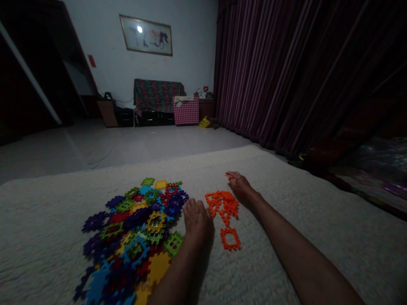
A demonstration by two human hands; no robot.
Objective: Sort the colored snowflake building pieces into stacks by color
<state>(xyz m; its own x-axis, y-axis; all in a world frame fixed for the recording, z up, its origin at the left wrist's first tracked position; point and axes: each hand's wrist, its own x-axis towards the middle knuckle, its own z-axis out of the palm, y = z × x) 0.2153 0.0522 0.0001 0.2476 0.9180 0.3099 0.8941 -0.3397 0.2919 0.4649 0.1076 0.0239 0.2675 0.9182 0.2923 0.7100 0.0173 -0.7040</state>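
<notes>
A heap of flat plastic interlocking tiles (136, 228) in purple, green, yellow, blue and red lies on a cream carpet (286, 237). My left hand (197, 218) rests knuckles-up at the heap's right edge, fingers curled down onto the carpet; nothing shows in it. To its right sits a small group of orange tiles (223, 204), with one more orange tile (230, 238) closer to me. My right hand (240, 186) lies beyond the orange group, fingers pinched on a small orange piece (229, 175).
A dark striped curtain (286, 72) hangs along the right. Beyond the carpet is bare tiled floor (127, 144), then a covered sofa (157, 95), a checked box (185, 111) and a framed picture (146, 35) on the far wall. A cable (98, 161) lies on the floor.
</notes>
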